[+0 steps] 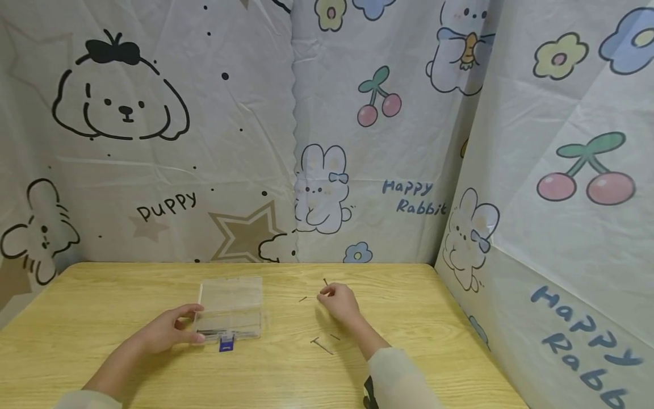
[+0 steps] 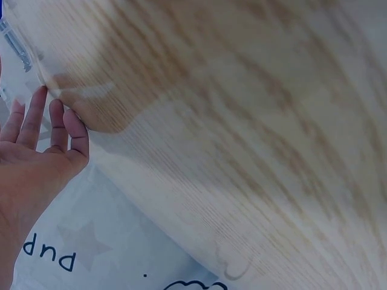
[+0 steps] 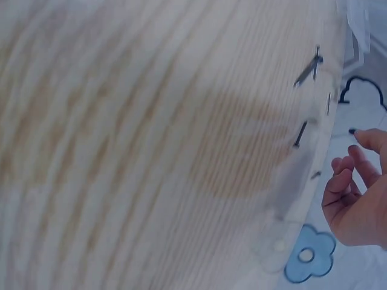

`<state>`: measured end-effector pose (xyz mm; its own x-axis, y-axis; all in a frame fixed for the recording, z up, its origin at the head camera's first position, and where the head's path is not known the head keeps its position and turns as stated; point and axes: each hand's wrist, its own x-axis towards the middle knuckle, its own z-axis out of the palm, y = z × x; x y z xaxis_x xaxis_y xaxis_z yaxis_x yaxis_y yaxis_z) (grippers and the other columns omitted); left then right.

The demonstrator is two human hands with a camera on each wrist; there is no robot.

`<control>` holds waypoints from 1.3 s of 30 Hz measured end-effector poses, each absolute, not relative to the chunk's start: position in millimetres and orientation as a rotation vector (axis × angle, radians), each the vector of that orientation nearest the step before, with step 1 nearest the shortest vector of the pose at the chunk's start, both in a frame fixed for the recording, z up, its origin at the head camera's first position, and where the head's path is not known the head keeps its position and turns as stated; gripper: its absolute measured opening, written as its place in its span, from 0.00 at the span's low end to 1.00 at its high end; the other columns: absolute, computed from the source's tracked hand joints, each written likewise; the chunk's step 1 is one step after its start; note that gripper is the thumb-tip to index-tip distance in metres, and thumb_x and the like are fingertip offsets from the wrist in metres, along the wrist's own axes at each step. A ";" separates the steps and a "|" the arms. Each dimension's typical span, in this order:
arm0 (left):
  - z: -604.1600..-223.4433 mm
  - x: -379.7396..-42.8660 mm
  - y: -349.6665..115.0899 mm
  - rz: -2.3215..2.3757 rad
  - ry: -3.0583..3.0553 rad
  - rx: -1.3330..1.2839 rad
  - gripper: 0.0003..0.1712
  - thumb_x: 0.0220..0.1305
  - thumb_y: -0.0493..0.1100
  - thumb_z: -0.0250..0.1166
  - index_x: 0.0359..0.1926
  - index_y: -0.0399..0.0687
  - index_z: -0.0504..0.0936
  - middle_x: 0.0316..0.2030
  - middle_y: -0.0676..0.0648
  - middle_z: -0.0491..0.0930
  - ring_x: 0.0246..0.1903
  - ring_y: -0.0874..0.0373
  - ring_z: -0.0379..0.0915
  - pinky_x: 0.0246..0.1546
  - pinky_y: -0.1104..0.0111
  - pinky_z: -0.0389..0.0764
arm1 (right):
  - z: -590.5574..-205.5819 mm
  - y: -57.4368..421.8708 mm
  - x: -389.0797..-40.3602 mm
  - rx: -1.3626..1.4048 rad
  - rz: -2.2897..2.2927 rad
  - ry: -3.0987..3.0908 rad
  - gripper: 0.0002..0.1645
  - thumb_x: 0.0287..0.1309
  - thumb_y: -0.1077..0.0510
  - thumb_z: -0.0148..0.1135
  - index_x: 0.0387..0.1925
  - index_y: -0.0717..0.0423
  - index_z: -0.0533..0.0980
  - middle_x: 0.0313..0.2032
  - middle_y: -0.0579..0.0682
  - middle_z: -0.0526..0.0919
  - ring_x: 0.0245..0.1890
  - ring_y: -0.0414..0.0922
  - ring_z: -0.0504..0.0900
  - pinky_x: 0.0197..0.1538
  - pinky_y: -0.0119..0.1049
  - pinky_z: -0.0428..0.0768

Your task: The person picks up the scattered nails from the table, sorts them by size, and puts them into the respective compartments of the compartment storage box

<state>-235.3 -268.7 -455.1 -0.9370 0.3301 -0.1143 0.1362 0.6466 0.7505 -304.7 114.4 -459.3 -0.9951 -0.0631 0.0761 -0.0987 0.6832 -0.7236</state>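
Note:
In the head view, my left hand (image 1: 166, 329) rests against the left side of a clear plastic box (image 1: 232, 295), thumb near its front corner. Thin dark pieces lie along the front of the box, below which hangs a blue latch (image 1: 226, 343). My right hand (image 1: 341, 301) is low over the table, right of the box, its fingers loosely bent. Just beyond its fingertips is a nail (image 1: 325, 282). In the right wrist view I see a gap between thumb and forefinger; nothing shows in it. Left wrist view: fingertips (image 2: 43, 90) touch the box edge.
A short nail (image 1: 303, 299) lies between the box and my right hand. Nearer me are a pair of touching nails (image 1: 323, 345) and a small nail (image 1: 335, 337). Printed cloth (image 1: 245, 159) hangs behind and right of the wood-grain table (image 1: 265, 380).

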 end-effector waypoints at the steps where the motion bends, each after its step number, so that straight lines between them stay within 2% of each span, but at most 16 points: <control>1: -455.3 -235.3 -268.7 1.168 2.626 0.373 0.43 0.54 0.50 0.69 0.64 0.34 0.61 0.58 0.23 0.64 0.49 0.37 0.71 0.44 0.52 0.75 | -460.0 117.5 -306.2 0.104 1.234 -2.829 0.11 0.57 0.55 0.62 0.38 0.57 0.81 0.35 0.52 0.81 0.31 0.43 0.74 0.32 0.34 0.70; 10: -456.9 -235.5 -269.8 1.189 2.616 0.379 0.43 0.54 0.50 0.70 0.64 0.34 0.61 0.58 0.24 0.64 0.48 0.40 0.72 0.42 0.56 0.76 | -464.4 134.9 -315.3 -0.075 1.244 -2.790 0.11 0.57 0.54 0.62 0.37 0.57 0.81 0.35 0.53 0.81 0.31 0.44 0.76 0.30 0.35 0.70; 17: -457.3 -234.0 -270.3 1.196 2.634 0.391 0.43 0.53 0.50 0.70 0.64 0.35 0.62 0.57 0.25 0.65 0.46 0.44 0.72 0.43 0.56 0.74 | -468.5 131.6 -321.2 -0.158 1.245 -2.763 0.11 0.55 0.55 0.63 0.37 0.58 0.81 0.29 0.52 0.81 0.26 0.43 0.74 0.27 0.33 0.68; 22: -456.3 -233.1 -269.7 1.196 2.639 0.395 0.43 0.53 0.49 0.70 0.64 0.34 0.62 0.57 0.25 0.66 0.48 0.41 0.72 0.44 0.54 0.75 | -471.0 126.6 -325.3 -0.183 1.257 -2.740 0.10 0.55 0.56 0.62 0.37 0.59 0.81 0.28 0.52 0.81 0.24 0.43 0.74 0.26 0.33 0.69; 27: -456.2 -233.4 -266.4 1.202 2.642 0.409 0.43 0.53 0.49 0.70 0.64 0.34 0.62 0.57 0.25 0.66 0.49 0.38 0.72 0.46 0.53 0.75 | -472.6 124.3 -326.7 -0.270 1.222 -2.734 0.10 0.55 0.56 0.63 0.36 0.58 0.81 0.31 0.53 0.83 0.27 0.45 0.77 0.29 0.35 0.71; 34: -457.5 -234.5 -266.1 1.206 2.642 0.381 0.43 0.52 0.49 0.71 0.64 0.34 0.62 0.57 0.25 0.65 0.49 0.39 0.72 0.45 0.54 0.75 | -474.9 123.8 -330.3 -0.322 1.156 -2.737 0.08 0.55 0.56 0.62 0.35 0.56 0.81 0.41 0.54 0.84 0.32 0.48 0.79 0.31 0.38 0.73; 39: -457.5 -234.1 -268.7 1.211 2.628 0.363 0.43 0.53 0.49 0.71 0.64 0.34 0.62 0.57 0.25 0.65 0.49 0.38 0.72 0.45 0.53 0.76 | -474.9 120.5 -331.8 -0.330 1.135 -2.753 0.07 0.56 0.55 0.62 0.33 0.54 0.81 0.40 0.52 0.85 0.32 0.47 0.80 0.31 0.38 0.72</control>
